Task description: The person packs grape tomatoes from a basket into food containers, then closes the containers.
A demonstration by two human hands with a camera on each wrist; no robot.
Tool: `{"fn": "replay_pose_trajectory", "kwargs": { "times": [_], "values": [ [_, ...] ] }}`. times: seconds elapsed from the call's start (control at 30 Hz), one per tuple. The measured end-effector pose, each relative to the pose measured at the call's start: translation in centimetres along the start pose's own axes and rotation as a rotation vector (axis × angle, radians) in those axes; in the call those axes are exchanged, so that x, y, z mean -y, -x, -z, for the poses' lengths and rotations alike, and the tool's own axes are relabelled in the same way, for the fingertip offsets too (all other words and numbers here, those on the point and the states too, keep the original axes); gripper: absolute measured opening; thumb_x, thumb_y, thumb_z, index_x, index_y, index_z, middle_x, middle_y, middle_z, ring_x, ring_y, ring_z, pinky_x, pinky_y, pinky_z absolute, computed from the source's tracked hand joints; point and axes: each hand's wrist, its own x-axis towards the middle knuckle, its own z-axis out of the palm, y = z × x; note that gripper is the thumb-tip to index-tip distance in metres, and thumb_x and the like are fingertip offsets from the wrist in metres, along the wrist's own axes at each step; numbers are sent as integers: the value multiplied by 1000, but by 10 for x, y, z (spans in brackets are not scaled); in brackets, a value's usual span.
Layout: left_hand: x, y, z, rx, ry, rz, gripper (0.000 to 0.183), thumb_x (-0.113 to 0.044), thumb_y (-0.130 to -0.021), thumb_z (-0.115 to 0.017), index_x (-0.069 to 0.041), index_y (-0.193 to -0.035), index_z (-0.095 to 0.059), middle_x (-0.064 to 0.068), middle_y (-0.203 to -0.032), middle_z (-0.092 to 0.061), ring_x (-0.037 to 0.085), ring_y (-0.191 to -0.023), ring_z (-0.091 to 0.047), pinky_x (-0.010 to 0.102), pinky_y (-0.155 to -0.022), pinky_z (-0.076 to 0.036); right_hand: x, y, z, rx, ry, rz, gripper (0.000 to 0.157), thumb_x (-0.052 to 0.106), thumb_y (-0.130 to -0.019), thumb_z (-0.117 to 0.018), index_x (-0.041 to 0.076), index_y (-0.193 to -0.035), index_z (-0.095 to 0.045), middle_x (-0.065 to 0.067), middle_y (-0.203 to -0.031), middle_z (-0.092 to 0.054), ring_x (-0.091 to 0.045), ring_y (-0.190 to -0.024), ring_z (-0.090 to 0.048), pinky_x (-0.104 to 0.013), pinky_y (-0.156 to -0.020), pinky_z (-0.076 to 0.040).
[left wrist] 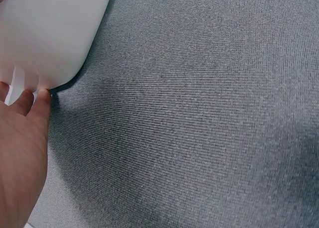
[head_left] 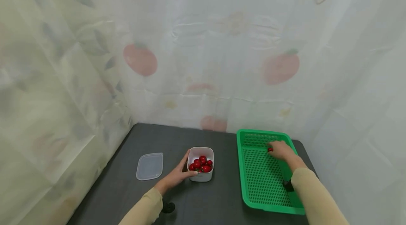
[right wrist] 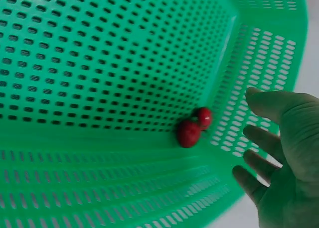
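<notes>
A white square container (head_left: 201, 176) holds several cherry tomatoes (head_left: 202, 163). My left hand (head_left: 175, 176) grips its left side, with the thumb along the near rim; in the left wrist view, fingertips of that left hand (left wrist: 22, 138) press against the container's white wall (left wrist: 50, 34). Inside the far right part of a green perforated basket (head_left: 263, 168) is my right hand (head_left: 280, 150). The right wrist view shows the right hand (right wrist: 294, 148) with fingers spread and apart from two cherry tomatoes (right wrist: 189, 133) in the basket's corner.
A translucent square lid (head_left: 150, 166) lies on the dark table (head_left: 219, 197), left of the container. Patterned curtains (head_left: 203, 59) hang behind the table and on both sides. The basket's raised walls surround my right hand.
</notes>
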Motion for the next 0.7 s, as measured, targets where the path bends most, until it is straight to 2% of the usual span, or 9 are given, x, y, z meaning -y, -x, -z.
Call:
{"fn": "replay_pose_trajectory", "kwargs": {
  "times": [0.17,0.4,0.57,0.7],
  "values": [
    [0,1,-2,-3,-2,2,101,-27,-98,-71,-31,-165,4,10,-171,-5,36,-154,-12,58,-119,-22,-10,1,-13,70,-15,-92,45,6,-98,-61,-11,-139,-53,-39,-136,-50,-65,-129,-36,-71,-102,-36],
    [2,-1,-3,-6,-2,-2,98,-23,-99,-69,-30,-166,3,10,-170,-6,36,-153,-13,59,-119,-22,-13,5,-22,113,-59,-172,47,-5,-98,-46,-13,-144,-45,-42,-143,-43,-67,-135,-26,-73,-107,-27],
    [2,-2,-3,-5,-4,-7,99,-24,-98,-70,-26,-166,3,12,-170,-8,38,-153,-15,60,-118,-23,-14,4,-26,139,-86,-203,50,-6,-98,-42,-14,-147,-40,-42,-145,-39,-66,-136,-24,-73,-109,-24],
    [0,-1,-4,-4,-16,4,101,-28,-97,-71,-28,-166,3,12,-170,-8,38,-153,-15,59,-118,-23,-16,3,-30,161,-89,-208,51,-8,-99,-39,-13,-149,-38,-42,-147,-38,-66,-137,-24,-72,-110,-23]
  ]
}}
